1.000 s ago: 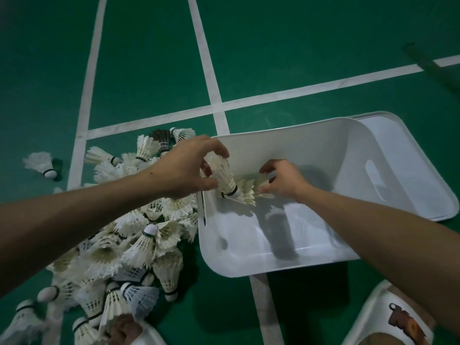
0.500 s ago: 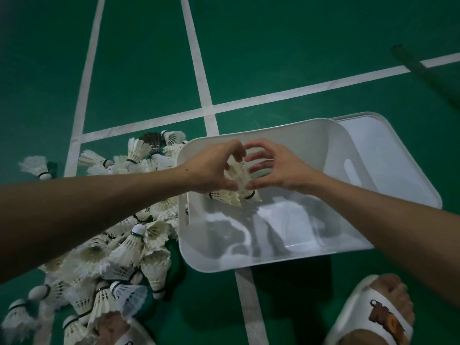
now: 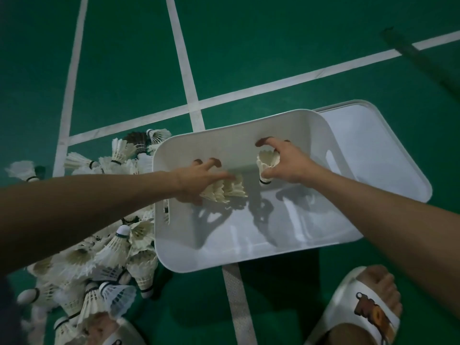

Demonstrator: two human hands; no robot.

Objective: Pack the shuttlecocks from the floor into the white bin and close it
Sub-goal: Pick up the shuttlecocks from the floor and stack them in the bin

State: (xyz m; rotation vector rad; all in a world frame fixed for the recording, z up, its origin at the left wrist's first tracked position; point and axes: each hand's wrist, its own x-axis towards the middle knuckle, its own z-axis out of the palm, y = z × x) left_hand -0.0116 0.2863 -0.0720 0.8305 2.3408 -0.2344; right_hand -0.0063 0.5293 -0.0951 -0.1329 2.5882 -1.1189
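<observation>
The white bin stands on the green court floor. Its inside is bare apart from what my hands hold. My left hand is inside it near the far wall and grips a stacked row of shuttlecocks, feather skirts fanned toward me. My right hand is also inside the bin, to the right, pinching a single shuttlecock cork end down. A large pile of white shuttlecocks lies on the floor to the left of the bin.
The bin's white lid lies flat behind and to the right of the bin. A lone shuttlecock sits at the far left. My feet in white slippers are at the bottom. White court lines cross the floor.
My hands, together over the bin half a second ago, have parted. The right hand went right with one shuttlecock. The left hand reached deeper into the bin with the stack.
</observation>
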